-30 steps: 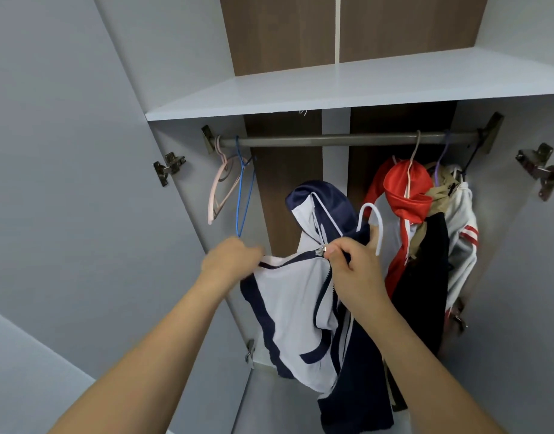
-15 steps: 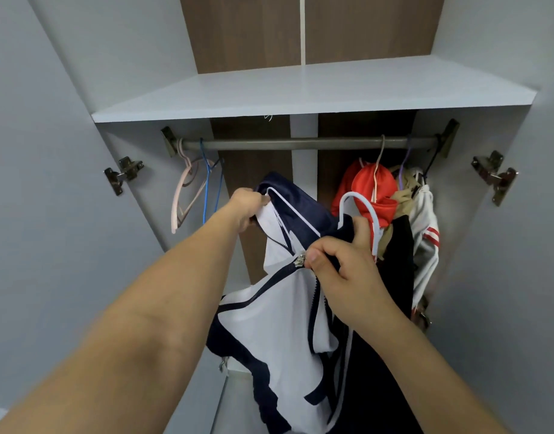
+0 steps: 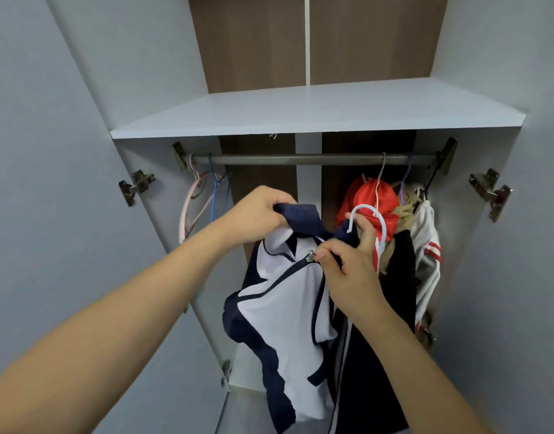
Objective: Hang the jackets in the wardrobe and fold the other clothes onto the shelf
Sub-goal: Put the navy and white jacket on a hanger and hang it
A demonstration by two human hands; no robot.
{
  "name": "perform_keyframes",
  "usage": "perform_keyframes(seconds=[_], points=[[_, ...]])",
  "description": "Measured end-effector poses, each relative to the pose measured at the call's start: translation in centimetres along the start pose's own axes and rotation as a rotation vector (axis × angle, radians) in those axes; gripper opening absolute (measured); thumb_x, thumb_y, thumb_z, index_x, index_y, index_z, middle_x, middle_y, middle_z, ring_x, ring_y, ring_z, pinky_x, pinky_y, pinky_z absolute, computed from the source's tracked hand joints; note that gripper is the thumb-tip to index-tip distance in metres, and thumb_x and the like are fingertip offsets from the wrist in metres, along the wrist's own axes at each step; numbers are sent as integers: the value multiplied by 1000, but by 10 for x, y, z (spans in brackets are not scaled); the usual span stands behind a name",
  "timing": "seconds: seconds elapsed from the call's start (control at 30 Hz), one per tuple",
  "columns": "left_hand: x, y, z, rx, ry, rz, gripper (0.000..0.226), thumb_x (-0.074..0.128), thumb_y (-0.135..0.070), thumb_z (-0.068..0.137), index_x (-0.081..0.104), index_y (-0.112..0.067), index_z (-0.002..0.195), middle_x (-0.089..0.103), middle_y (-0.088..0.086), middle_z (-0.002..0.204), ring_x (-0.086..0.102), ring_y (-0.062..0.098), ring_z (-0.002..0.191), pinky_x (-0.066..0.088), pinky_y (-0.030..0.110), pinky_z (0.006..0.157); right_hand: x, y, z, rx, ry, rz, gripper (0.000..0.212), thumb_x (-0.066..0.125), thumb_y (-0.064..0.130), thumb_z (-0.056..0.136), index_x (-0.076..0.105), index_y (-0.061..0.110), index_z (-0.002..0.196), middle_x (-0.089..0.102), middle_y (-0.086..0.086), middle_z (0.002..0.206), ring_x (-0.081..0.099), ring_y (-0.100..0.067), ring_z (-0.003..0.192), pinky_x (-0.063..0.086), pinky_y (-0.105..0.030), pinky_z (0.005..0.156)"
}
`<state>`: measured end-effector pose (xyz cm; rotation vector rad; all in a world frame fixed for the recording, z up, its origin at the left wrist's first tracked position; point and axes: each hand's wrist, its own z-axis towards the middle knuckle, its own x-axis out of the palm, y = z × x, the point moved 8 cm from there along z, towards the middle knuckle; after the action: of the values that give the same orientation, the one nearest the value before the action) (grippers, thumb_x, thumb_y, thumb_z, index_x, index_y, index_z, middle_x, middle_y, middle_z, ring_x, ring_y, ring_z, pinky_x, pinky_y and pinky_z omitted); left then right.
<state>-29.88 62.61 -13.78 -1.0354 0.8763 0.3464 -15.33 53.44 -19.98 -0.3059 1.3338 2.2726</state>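
Two bare hangers [image 3: 200,198], pink and blue, hang at rod's [image 3: 300,159] left end. Left hand [image 3: 256,211] clenched on navy hood [image 3: 300,216] of white-navy jacket [image 3: 285,311], held up below rod. Right hand [image 3: 347,270] pinches zipper top, fingers hooked round white hanger [image 3: 368,219]. Red, black, white jackets [image 3: 404,245] bunched on rod at right.

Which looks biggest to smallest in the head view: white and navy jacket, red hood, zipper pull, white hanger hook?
1. white and navy jacket, though it is nearest the camera
2. red hood
3. white hanger hook
4. zipper pull
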Motion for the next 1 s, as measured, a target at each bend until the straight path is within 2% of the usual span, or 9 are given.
perform_keyframes(seconds=[0.1, 0.17, 0.27, 0.43, 0.57, 0.63, 0.8, 0.9, 1.0], points=[[9, -8, -24, -31, -37, -159, 8, 70, 3, 81, 72, -5, 80, 66, 16, 73, 56, 11, 67, 47, 30, 66, 4, 2, 7, -45, 45, -3, 32, 62, 16, 94, 63, 39, 72, 7, 22, 156, 3, 29, 131, 14, 9, 92], [9, -9, -32, -57, -92, -273, 13, 72, 3, 81, 69, -9, 74, 63, 2, 63, 53, 4, 60, 46, 21, 59, 13, 3, 9, -14, 126, 39, 35, 62, 19, 92, 63, 44, 67, 28, 12, 154, 33, 24, 119, 31, 0, 88], [0, -7, -37, -106, -176, -387, 19, 70, 6, 81, 66, -13, 80, 61, -5, 65, 52, 2, 60, 44, 17, 60, 22, 1, 13, 32, 137, 38, 34, 60, 19, 92, 62, 42, 68, 59, 7, 102, 53, 7, 90, 40, -17, 75], [-15, -3, -82, -59, -545, -72, 30, 59, -7, 79, 41, -25, 96, 50, 0, 90, 47, 15, 74, 40, 24, 63, 24, -7, 17, 153, 60, 92, 29, 58, 16, 93, 65, 32, 69, 56, 4, 96, 51, 9, 88, 36, -10, 69], [42, 6, -97, -118, -283, 203, 25, 62, -41, 86, 43, -24, 85, 46, -9, 84, 46, 15, 78, 38, 31, 69, 22, -6, 23, 194, 32, 92, 25, 55, 19, 97, 66, 20, 75, 57, -9, 99, 54, -5, 81, 39, -16, 65], [52, 13, -98, -171, -312, 271, 32, 59, -50, 88, 41, -23, 84, 44, -10, 82, 45, 16, 77, 38, 33, 69, 22, -3, 25, 211, 31, 101, 25, 54, 22, 98, 66, 19, 76, 55, -8, 103, 54, -7, 79, 38, -19, 63], [47, 10, -93, -141, -352, 171, 24, 58, -36, 95, 43, -19, 84, 46, -7, 75, 45, 17, 70, 32, 34, 63, 24, 2, 29, 213, 58, 123, 25, 54, 22, 99, 68, 14, 80, 51, -6, 109, 54, -3, 74, 39, -5, 55], [43, 5, -93, -91, -281, 142, 26, 54, -30, 99, 51, -12, 81, 52, -1, 77, 49, 20, 75, 38, 37, 66, 23, 0, 34, 200, 33, 92, 24, 56, 16, 97, 68, 7, 78, 54, -12, 114, 56, 0, 81, 38, -2, 61], [34, 5, -102, -94, -239, 122, 38, 53, -29, 100, 40, -16, 68, 45, -4, 69, 44, 17, 68, 34, 34, 62, 9, -5, 41, 219, -58, 70, 25, 58, 8, 93, 67, -1, 71, 55, -17, 115, 53, 12, 87, 34, 3, 66]])
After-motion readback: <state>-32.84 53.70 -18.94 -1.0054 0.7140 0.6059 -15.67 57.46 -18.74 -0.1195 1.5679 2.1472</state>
